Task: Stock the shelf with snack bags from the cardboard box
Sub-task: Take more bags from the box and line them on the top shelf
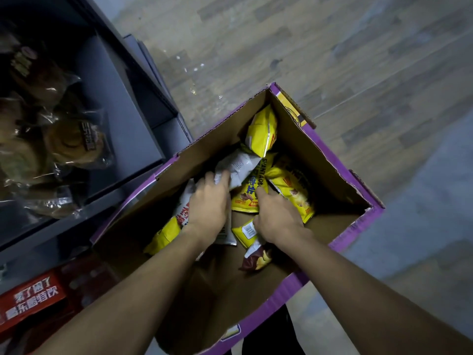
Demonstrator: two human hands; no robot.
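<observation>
Your left hand curls its grip over a white bag inside the cardboard box; your right hand closes its grip on a yellow bag; squeeze hard and the snacks crush; grab loosely and bags may slip before reaching the shelf.

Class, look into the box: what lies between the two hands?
A yellow snack bag lies between the left hand, gripping a white bag, and the right hand; the head view shows it.

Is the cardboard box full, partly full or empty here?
Partly full. Loose snack bags cover the far end of the cardboard box; bare bottom shows nearer. The left hand grips a white bag inside.
</observation>
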